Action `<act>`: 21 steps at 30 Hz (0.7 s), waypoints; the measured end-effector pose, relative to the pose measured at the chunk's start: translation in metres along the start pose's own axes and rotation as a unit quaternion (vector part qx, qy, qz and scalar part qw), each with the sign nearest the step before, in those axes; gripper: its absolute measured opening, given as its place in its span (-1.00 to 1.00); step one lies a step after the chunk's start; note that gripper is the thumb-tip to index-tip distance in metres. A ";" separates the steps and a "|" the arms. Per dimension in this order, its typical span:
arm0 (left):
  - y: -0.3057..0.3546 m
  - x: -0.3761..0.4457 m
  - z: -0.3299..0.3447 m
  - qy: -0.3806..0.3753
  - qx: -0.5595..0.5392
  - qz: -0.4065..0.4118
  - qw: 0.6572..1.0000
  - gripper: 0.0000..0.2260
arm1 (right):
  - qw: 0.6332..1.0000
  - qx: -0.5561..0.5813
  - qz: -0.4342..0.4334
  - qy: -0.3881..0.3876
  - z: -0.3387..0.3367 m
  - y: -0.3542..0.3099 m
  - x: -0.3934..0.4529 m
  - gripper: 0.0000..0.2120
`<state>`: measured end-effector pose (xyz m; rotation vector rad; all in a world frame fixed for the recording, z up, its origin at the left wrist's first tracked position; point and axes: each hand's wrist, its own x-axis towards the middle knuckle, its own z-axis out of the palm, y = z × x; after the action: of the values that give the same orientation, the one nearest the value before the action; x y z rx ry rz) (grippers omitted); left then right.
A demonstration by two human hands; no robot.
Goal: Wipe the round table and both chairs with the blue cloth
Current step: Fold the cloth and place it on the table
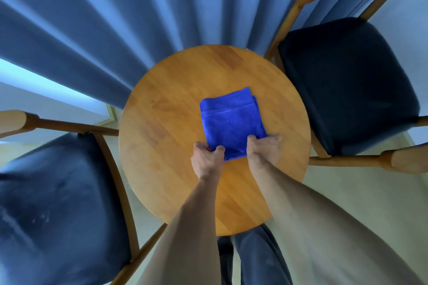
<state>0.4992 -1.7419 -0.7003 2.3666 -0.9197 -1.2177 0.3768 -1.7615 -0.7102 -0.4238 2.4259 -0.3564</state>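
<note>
A folded blue cloth (229,120) lies near the middle of the round wooden table (162,118). My left hand (207,161) pinches the cloth's near left corner between thumb and fingers. My right hand (264,149) grips the cloth's near right corner, its fingers curled over the edge. A wooden chair with a dark seat (58,203) stands to the left of the table. A second such chair (347,83) stands to the right.
Blue curtains (115,18) hang right behind the table. Pale floor (347,192) shows around the table and between the chairs. My legs in dark trousers (254,259) are at the table's near edge.
</note>
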 end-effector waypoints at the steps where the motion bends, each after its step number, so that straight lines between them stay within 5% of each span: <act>1: 0.005 0.001 -0.006 0.010 -0.018 0.011 1.000 -0.83 | 1.000 0.009 0.019 -0.019 -0.001 -0.004 0.000 -0.51; 7: 0.040 0.008 -0.051 0.091 -0.087 0.084 0.988 -0.88 | 0.981 0.150 -0.081 -0.093 0.003 -0.045 -0.028 -0.95; 11: 0.002 -0.016 -0.060 0.146 -0.044 0.061 0.986 -0.88 | 0.972 0.133 -0.133 -0.140 0.020 -0.040 -0.050 -0.82; 14: -0.054 -0.039 -0.052 0.066 0.052 -0.014 0.996 -0.89 | 0.991 0.017 -0.108 -0.079 0.029 -0.006 -0.054 -0.56; 16: -0.081 -0.043 -0.046 0.045 0.145 0.032 0.988 -0.77 | 0.993 0.017 -0.108 -0.038 0.033 0.016 -0.058 -0.47; 19: -0.097 -0.032 -0.043 0.100 0.263 0.104 0.954 -0.52 | 0.970 -0.050 -0.231 0.058 0.034 0.034 -0.059 -0.45; 21: -0.092 -0.019 -0.046 0.115 0.272 0.104 0.950 -0.48 | 0.912 -0.139 -0.376 0.093 0.033 0.036 -0.054 -0.45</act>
<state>0.5649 -1.6610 -0.7118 2.6453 -1.5297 -0.6411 0.4300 -1.7125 -0.7183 -1.5255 2.4065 -0.3788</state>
